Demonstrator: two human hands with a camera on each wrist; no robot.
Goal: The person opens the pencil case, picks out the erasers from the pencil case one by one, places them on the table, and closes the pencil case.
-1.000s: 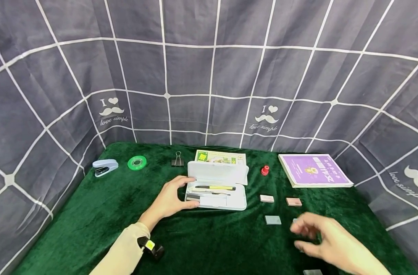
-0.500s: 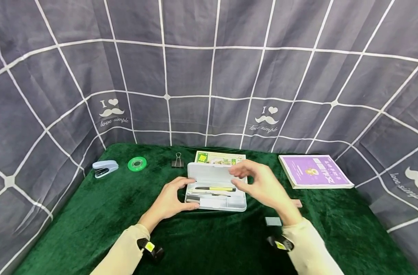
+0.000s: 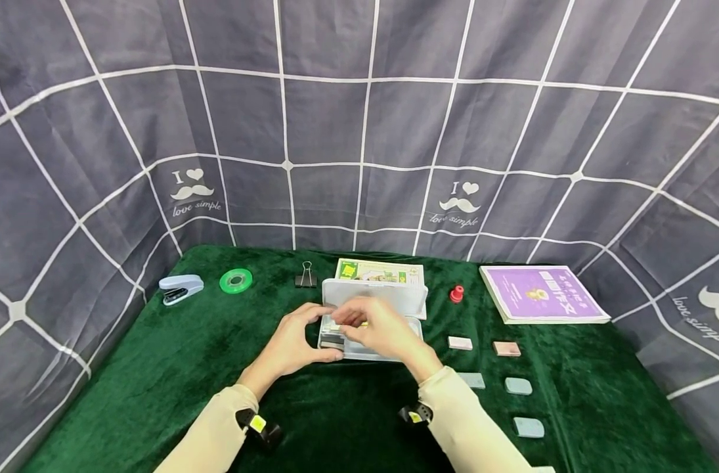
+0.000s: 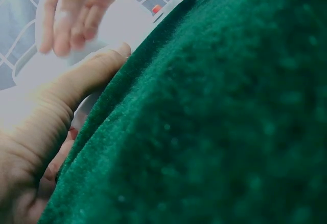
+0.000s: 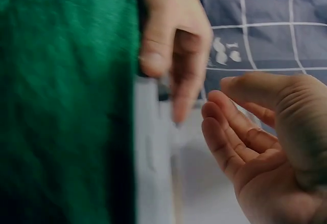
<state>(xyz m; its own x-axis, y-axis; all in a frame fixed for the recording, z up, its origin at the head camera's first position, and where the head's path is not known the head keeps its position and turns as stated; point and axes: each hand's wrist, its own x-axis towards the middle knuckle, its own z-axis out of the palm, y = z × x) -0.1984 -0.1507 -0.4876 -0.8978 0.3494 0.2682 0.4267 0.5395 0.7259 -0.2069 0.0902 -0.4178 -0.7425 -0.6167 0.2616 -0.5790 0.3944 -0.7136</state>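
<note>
To me the dark green velvet-like cloth (image 3: 158, 387) looks soft and fuzzy. On it, the white oblong plastic case (image 3: 399, 297) looks smooth, with a soft shine. Counting from that case, I see a black-and-silver boxy metal binder clip (image 3: 306, 281), shiny on top, at 10 o'clock, a pale blue rounded plastic stapler (image 3: 182, 283), smooth, at 9, and a flat purple paper-covered book (image 3: 539, 294), smooth too, at 3. At 12, the grey cloth curtain with white lines (image 3: 324, 125) is matt and wrinkly.
</note>
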